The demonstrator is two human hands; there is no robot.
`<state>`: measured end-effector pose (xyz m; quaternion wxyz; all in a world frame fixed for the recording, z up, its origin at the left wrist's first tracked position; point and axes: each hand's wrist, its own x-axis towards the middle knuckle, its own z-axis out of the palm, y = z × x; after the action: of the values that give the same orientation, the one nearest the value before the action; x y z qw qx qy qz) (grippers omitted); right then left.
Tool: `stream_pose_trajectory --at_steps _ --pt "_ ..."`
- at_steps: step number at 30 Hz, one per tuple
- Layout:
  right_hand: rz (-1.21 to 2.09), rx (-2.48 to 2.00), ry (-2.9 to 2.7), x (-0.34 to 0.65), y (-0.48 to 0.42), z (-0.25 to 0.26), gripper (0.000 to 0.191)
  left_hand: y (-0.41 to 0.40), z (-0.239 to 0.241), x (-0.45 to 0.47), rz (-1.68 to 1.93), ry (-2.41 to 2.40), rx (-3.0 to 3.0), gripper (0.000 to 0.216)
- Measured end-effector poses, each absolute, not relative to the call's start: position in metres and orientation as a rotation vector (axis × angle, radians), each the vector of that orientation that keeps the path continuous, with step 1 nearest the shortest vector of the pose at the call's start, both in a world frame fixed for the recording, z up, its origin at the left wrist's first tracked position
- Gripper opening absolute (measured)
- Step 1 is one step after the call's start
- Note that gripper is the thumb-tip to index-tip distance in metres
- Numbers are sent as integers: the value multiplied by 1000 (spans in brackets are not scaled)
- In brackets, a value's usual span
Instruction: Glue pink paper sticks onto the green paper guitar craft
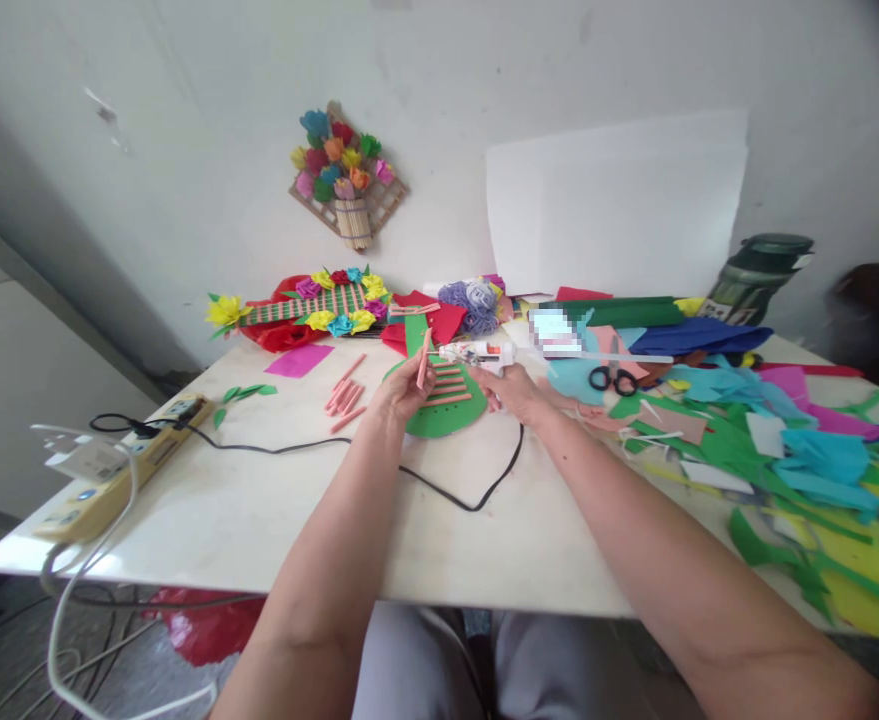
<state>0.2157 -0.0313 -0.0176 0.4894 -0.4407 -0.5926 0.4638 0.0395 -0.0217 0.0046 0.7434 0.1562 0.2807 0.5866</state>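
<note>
Over the green paper disc [439,412], left hand [401,392] pinches a pink strip [424,358] — right hand [512,390] grips the glue gun [478,353], seemingly gluing next — the strip needs laying parallel.

On the table [259,520] lay 1 green paper disc [443,415] with about 5 pink sticks glued across it, and a loose cluster of roughly 5 more pink paper sticks [345,398] just to its left. 1 further pink stick [424,358] was pinched in the left hand [401,390], and 1 glue gun [480,353] sat in the right hand [518,390]: 2 hands in all. Near the left edge were 1 power strip [128,455], 1 magenta paper square [298,360] and 3 small green leaves [244,393]. 1 pair of black scissors [613,379] lay among the scraps toward the right edge. 1 flower plaque [345,185] hung on the wall, and 1 flower-trimmed rack [319,302] lay at the far edge.
</note>
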Motion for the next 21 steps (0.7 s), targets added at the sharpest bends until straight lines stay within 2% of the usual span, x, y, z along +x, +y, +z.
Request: stream_pose_trajectory --at_steps 10,21 --pt "1137 -1096 -1485 214 -37 -11 46 -21 5 39 1301 609 285 11" --pt "1083 -1071 -1471 215 -32 -16 37 -20 4 38 1259 582 288 14"
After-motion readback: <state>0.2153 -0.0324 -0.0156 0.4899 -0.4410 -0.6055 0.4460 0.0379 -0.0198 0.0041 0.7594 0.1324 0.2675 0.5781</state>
